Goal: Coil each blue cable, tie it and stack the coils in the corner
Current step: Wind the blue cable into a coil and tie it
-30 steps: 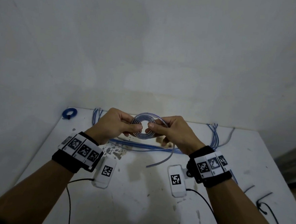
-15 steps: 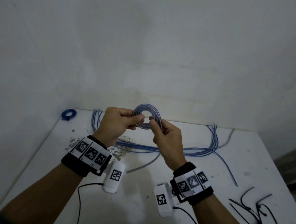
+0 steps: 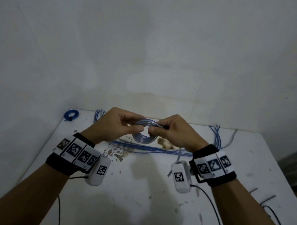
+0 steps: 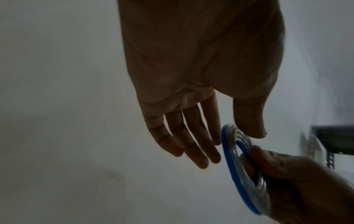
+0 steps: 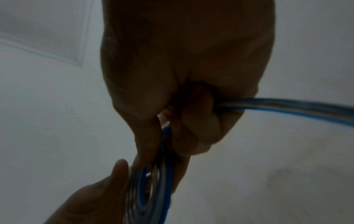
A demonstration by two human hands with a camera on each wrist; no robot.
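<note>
A partly wound blue-and-clear cable coil hangs above the table between both hands. My left hand pinches its left rim, with the thumb on the near face and the fingers behind. In the left wrist view the coil stands edge-on between that thumb and the fingers. My right hand grips the right rim. The cable's loose tail runs out through its curled fingers. Loose blue cables lie across the table under the hands. A tied blue coil sits in the far left corner.
The white table meets a wall behind and another on the left. More blue cable loops lie at the back right. Black ties lie near the right edge. Thin black wires trail from both wrist cameras.
The right hand has swung from below the coil to level beside it. The coil has tipped from upright to flatter and lower. The free tail has shortened.
</note>
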